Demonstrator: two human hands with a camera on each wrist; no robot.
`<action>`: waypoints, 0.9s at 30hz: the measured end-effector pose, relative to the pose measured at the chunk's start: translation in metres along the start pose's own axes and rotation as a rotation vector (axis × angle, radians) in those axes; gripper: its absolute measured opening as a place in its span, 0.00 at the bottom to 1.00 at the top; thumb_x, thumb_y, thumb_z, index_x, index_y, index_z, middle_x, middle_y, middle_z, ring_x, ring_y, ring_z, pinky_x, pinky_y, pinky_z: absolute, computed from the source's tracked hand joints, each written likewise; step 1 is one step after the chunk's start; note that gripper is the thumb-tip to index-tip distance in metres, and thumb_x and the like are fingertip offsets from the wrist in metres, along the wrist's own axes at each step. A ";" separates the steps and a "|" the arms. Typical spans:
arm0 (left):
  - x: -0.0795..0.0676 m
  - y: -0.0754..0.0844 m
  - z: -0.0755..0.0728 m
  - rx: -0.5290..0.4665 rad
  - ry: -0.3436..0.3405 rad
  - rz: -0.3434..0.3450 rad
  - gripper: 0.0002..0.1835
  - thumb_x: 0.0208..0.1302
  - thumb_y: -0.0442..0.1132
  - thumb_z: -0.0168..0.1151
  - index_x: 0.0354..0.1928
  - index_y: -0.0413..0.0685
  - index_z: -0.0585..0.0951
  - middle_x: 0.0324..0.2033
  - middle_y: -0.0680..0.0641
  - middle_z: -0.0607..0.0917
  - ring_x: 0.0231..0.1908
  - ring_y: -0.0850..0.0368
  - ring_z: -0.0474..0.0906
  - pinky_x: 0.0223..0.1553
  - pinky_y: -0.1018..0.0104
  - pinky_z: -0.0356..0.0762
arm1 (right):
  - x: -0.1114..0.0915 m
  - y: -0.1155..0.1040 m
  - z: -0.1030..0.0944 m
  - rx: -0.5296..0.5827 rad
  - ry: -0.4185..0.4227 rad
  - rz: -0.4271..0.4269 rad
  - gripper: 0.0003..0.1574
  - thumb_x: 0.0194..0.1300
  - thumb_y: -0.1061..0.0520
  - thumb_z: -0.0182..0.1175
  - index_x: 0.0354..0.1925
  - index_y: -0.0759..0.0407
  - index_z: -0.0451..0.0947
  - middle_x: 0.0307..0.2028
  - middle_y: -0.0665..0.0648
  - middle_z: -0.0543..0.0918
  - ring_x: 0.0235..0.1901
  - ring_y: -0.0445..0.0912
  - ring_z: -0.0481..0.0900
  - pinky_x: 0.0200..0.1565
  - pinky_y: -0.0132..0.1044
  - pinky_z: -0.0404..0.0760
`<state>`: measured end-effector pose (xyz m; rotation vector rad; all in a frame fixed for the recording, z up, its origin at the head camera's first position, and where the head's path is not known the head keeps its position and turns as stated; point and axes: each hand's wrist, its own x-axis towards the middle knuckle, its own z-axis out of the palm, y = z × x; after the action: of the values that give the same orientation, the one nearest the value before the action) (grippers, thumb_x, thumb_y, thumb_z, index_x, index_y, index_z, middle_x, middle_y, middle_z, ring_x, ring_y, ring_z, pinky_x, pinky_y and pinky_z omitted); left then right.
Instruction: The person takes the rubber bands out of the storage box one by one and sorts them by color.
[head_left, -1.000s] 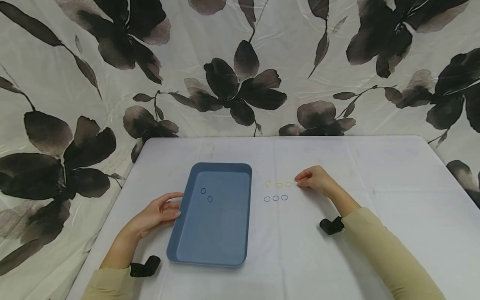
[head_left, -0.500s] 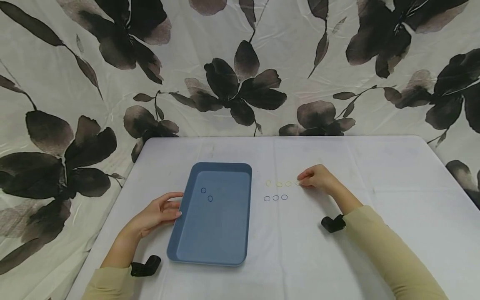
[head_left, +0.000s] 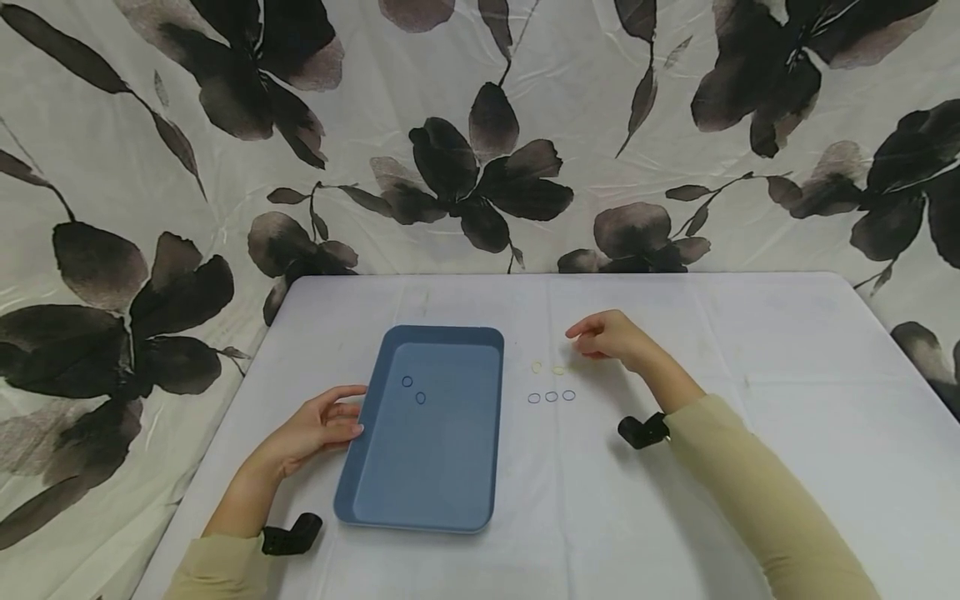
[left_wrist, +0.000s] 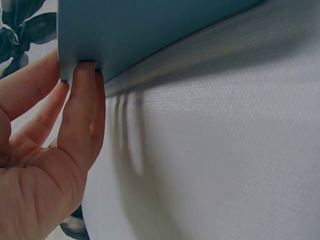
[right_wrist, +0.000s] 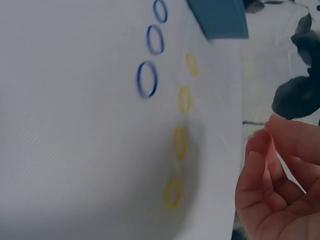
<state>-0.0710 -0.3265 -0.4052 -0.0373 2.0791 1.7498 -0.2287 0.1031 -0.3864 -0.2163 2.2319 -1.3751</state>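
Observation:
My left hand rests its fairly straight fingers against the left side of a blue tray. In the left wrist view, its fingers touch the tray's outer wall. Two thin dark blue ring-shaped bands lie inside the tray. My right hand hovers over the row of yellow bands, fingers loosely bent, thumb close to index, nothing visible between them. The right wrist view shows several thin yellow bands in a line on the table; the hand hides some in the head view. Three blue bands form a nearer row.
A white-covered table carries everything. Behind it hangs a pale cloth with dark flowers. A black wrist device sits under the right sleeve, another black device by the left sleeve.
My right hand has drawn back slightly, then lifted and moved left from the rightmost yellow band, over the row. The left hand and tray stay put.

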 end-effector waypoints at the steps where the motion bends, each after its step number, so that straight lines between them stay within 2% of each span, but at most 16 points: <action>1: 0.000 -0.001 0.000 -0.001 0.001 -0.001 0.38 0.60 0.28 0.60 0.68 0.31 0.52 0.50 0.35 0.74 0.41 0.58 0.79 0.41 0.65 0.77 | 0.002 -0.003 0.003 -0.001 -0.003 -0.002 0.16 0.60 0.68 0.57 0.47 0.70 0.78 0.32 0.58 0.79 0.30 0.45 0.75 0.36 0.35 0.78; 8: -0.001 0.005 0.003 -0.002 0.019 -0.033 0.38 0.59 0.28 0.60 0.68 0.31 0.52 0.51 0.32 0.73 0.40 0.58 0.79 0.41 0.65 0.77 | 0.011 -0.033 0.027 0.002 -0.022 0.023 0.20 0.60 0.68 0.57 0.52 0.70 0.75 0.32 0.54 0.81 0.30 0.44 0.75 0.42 0.41 0.77; 11: -0.001 0.007 0.004 -0.007 0.023 -0.048 0.39 0.58 0.27 0.60 0.68 0.31 0.52 0.50 0.32 0.73 0.40 0.58 0.79 0.40 0.66 0.78 | 0.016 -0.042 0.039 0.012 -0.032 0.014 0.19 0.59 0.67 0.60 0.51 0.69 0.77 0.30 0.53 0.81 0.28 0.43 0.75 0.40 0.40 0.78; 15: -0.001 0.008 0.003 -0.019 0.022 -0.051 0.39 0.58 0.27 0.60 0.68 0.31 0.52 0.49 0.35 0.75 0.39 0.59 0.79 0.40 0.66 0.78 | 0.023 -0.052 0.056 0.040 -0.049 0.000 0.18 0.57 0.67 0.62 0.48 0.68 0.78 0.27 0.52 0.80 0.26 0.42 0.75 0.33 0.33 0.77; 21: 0.000 0.006 0.002 -0.033 0.017 -0.045 0.39 0.58 0.27 0.60 0.68 0.31 0.52 0.45 0.41 0.77 0.39 0.59 0.79 0.39 0.66 0.78 | 0.033 -0.063 0.082 0.088 -0.078 -0.016 0.18 0.54 0.67 0.65 0.45 0.68 0.80 0.24 0.51 0.78 0.25 0.41 0.75 0.32 0.33 0.77; 27: 0.001 0.006 0.001 -0.032 0.029 -0.056 0.39 0.57 0.26 0.61 0.68 0.31 0.53 0.44 0.41 0.78 0.38 0.59 0.79 0.39 0.66 0.78 | 0.039 -0.071 0.107 0.113 -0.107 -0.037 0.17 0.53 0.68 0.66 0.44 0.68 0.80 0.25 0.52 0.78 0.24 0.42 0.73 0.30 0.32 0.76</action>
<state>-0.0729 -0.3239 -0.4004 -0.1293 2.0500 1.7595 -0.2179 -0.0307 -0.3759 -0.2862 2.0654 -1.4689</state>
